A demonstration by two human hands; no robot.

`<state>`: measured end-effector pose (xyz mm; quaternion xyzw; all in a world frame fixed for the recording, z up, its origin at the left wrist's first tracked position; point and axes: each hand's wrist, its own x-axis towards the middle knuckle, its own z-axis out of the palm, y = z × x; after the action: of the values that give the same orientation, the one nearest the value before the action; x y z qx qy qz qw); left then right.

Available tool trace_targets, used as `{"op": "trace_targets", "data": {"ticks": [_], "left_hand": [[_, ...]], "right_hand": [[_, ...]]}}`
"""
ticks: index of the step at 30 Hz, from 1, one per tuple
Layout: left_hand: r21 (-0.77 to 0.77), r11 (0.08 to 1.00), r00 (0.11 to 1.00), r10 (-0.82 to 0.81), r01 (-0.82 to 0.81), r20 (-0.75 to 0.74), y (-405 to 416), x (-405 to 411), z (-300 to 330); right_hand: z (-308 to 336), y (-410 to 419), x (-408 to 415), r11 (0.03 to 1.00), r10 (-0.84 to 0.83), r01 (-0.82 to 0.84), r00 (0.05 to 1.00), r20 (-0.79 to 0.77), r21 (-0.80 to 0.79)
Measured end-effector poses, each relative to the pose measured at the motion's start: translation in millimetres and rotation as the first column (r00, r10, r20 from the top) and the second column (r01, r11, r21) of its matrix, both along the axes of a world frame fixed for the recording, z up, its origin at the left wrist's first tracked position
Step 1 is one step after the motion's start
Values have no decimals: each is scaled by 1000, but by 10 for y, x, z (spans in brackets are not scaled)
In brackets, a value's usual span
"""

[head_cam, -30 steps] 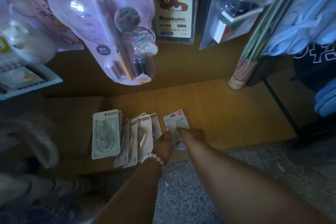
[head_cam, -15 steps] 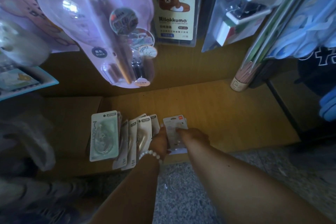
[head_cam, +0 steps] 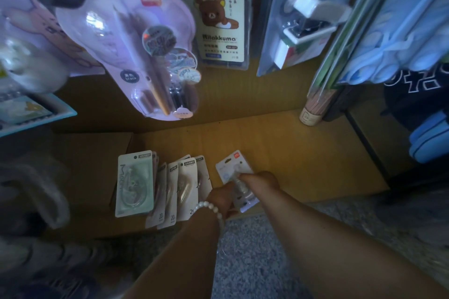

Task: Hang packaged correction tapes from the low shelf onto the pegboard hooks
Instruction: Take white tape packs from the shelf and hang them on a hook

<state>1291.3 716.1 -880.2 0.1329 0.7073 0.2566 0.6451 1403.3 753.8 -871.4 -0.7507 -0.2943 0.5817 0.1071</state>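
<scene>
Several packaged correction tapes lie on the low wooden shelf. A green pack lies at the left, with a fan of beige packs beside it. A white pack with a red logo lies to their right. My right hand holds this white pack from its right side, fingers over the blister. My left hand, with a bead bracelet at the wrist, holds its lower left edge. The lower part of the pack is hidden by both hands.
Packaged goods hang overhead: a lilac pen pack, a bear-print card pack, a stapler pack and blue items. A tube of pencils stands at the shelf's back right. Grey speckled floor lies below the shelf edge.
Both hands have closed further over the white pack and drawn it slightly toward the shelf's front edge. The other packs have not moved.
</scene>
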Motion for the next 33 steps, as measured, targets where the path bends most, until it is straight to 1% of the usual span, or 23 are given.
{"op": "trace_targets", "data": {"ticks": [2, 4, 7, 10, 12, 15, 19, 21, 23, 28, 33], "left_hand": [[19, 1000, 1000, 0, 0, 2, -36, 21, 66], [49, 999, 1000, -4, 4, -1, -32, 43, 162], [126, 991, 999, -40, 38, 13, -65, 92, 338], [214, 977, 996, -38, 20, 77, -126, 134, 544], [267, 964, 992, -19, -14, 123, -175, 163, 700], [346, 938, 992, -27, -17, 121, -246, 186, 983], [411, 911, 991, -29, -28, 131, -328, 207, 1277], [457, 889, 991, -45, -18, 126, -369, 218, 1445], [505, 863, 989, -93, 21, 117, -425, 239, 1602], [549, 832, 981, -164, 83, 100, -569, 296, 1906], [640, 759, 970, -225, 119, 87, -684, 364, 2201]], "right_hand": [[88, -22, 45, 998, 15, -13, 999, -31, 55], [171, -55, 108, 991, -5, 16, 997, -82, 130], [323, -116, 222, 984, -62, 98, 971, -232, 149], [500, -189, 321, 983, -58, 108, 949, -309, 147], [676, -241, 351, 980, -27, 87, 948, -316, 177], [1018, -313, 394, 968, 18, 60, 952, -307, 243], [1443, -407, 517, 900, 102, 26, 958, -267, 436], [1606, -461, 572, 865, 130, 25, 954, -272, 501], [1750, -530, 626, 848, 145, 32, 946, -289, 528], [1986, -716, 756, 822, 122, 74, 946, -302, 565], [2235, -915, 810, 758, 114, 139, 933, -340, 637]]}}
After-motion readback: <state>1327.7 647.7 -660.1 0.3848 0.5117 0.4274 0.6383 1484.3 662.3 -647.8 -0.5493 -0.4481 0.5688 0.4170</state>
